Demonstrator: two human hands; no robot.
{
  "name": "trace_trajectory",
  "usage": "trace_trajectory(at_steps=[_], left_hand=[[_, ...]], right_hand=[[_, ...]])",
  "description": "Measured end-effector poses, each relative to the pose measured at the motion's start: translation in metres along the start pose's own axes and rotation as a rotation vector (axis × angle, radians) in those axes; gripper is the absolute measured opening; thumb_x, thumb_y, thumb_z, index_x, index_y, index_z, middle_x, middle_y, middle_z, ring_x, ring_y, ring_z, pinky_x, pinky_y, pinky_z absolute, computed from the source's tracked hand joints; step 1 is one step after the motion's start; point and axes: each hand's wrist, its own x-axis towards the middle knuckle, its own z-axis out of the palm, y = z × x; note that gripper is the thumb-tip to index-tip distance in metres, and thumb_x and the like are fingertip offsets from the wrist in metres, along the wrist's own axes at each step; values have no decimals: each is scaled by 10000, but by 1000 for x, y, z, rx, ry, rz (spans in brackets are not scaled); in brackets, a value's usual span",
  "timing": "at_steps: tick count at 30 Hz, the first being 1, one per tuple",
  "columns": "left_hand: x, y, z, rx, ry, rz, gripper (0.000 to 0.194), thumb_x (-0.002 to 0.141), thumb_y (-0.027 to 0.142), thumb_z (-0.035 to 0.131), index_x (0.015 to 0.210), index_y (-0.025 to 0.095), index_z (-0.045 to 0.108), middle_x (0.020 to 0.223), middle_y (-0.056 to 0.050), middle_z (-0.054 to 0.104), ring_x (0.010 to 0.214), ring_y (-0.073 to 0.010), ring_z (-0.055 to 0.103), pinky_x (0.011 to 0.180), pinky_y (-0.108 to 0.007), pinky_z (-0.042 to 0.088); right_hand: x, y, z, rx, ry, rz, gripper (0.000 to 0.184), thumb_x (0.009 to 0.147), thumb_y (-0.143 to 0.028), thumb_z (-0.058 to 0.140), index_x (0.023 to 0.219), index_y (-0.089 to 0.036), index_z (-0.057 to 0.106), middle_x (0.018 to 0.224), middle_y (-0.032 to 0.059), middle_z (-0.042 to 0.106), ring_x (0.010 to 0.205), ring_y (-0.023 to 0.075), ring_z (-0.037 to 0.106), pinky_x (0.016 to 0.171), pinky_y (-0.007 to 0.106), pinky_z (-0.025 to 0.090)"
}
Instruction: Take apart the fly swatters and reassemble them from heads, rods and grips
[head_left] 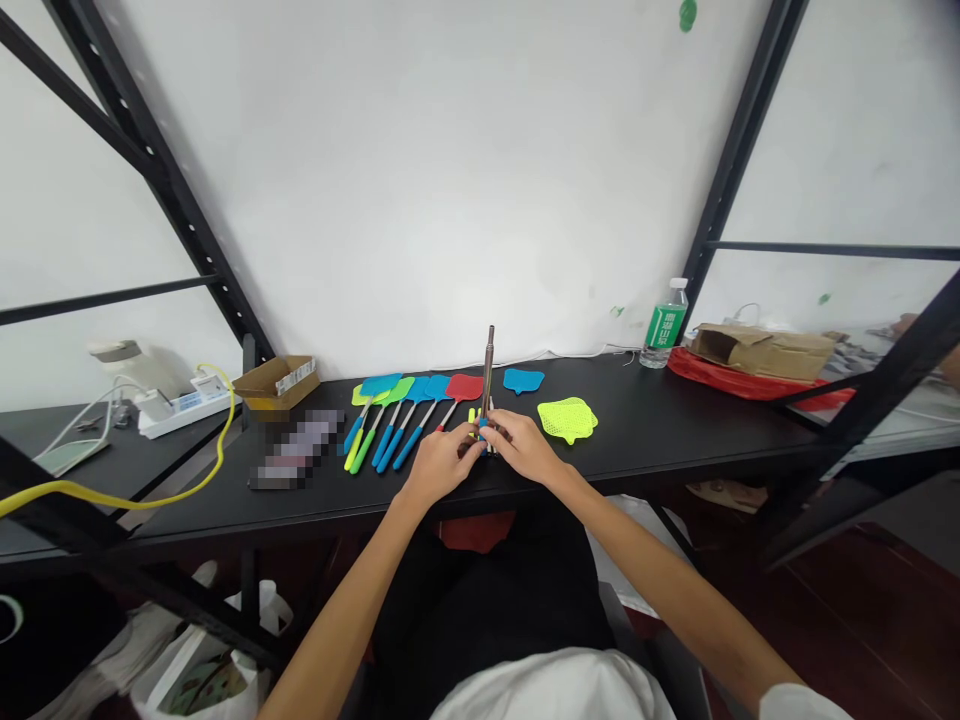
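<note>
My left hand (450,455) and my right hand (521,440) meet at the middle of the table. Their fingers close around the lower end of a metal telescopic rod (489,365), which stands almost upright. A bit of blue shows between the fingertips; the rest of that end is hidden. Small yellow and white pieces lie partly covered behind the hands. To the left, several fly swatters (412,415) with blue, green and red heads lie in a slanted row. Right of my hands are a loose blue swatter head (523,381) and stacked yellow-green swatter heads (568,419).
A pixelated object (296,450) and an open cardboard box (277,382) lie at the left, near a yellow cable (222,440) and white power strip (184,412). A water bottle (665,325) stands at the back right. Black metal posts flank the black table (675,435).
</note>
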Motion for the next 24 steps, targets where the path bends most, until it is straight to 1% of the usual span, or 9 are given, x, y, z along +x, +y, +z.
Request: trace_trajectory(at_steps=[6,10,12,15,18,21,24], left_hand=[[0,-1,0,-5,5,2,231,975,362,510,1115,232,640,806,-6,751,725,-174,701,649,-240,430],[-1,0,-1,10,0,-2,201,972,350,511,1082,241,640,798,6,749,723,-173,697,638,-244,413],[-1,1,-2,21,-4,1,181,969,338,511,1060,242,634,803,7,749,727,-173,695,636,-246,405],[-1,4,-3,35,-15,10,147,959,326,518,1019,238,620,841,2,753,732,-172,691,641,-247,404],[-1,5,-3,58,-16,9,139,955,330,516,997,236,610,832,4,748,715,-170,683,634,-252,399],[-1,6,-3,70,-13,8,154,956,337,511,1020,239,611,796,10,735,689,-166,673,637,-258,402],[-1,8,-3,85,-17,22,166,954,339,513,1034,238,618,822,4,737,704,-169,673,646,-266,409]], right_hand=[[0,1,1,-4,0,-4,206,993,-335,490,959,-203,644,913,42,675,715,159,589,682,268,413],[0,0,1,-7,5,6,226,992,-345,488,933,-201,652,907,45,677,717,162,594,679,271,419],[0,0,1,9,16,8,230,986,-359,498,951,-199,660,900,46,673,712,161,592,671,271,425],[-1,1,2,110,52,27,247,980,-375,507,1090,-209,653,847,24,650,664,143,577,635,261,435],[-1,3,3,264,125,77,316,976,-403,507,1216,-221,603,778,-7,602,598,122,556,572,245,433],[-2,3,3,399,181,106,339,963,-434,520,1215,-218,591,747,-21,569,540,104,529,516,234,422],[-2,2,3,475,210,124,328,957,-460,518,1153,-210,598,731,-23,566,512,98,516,496,232,423]])
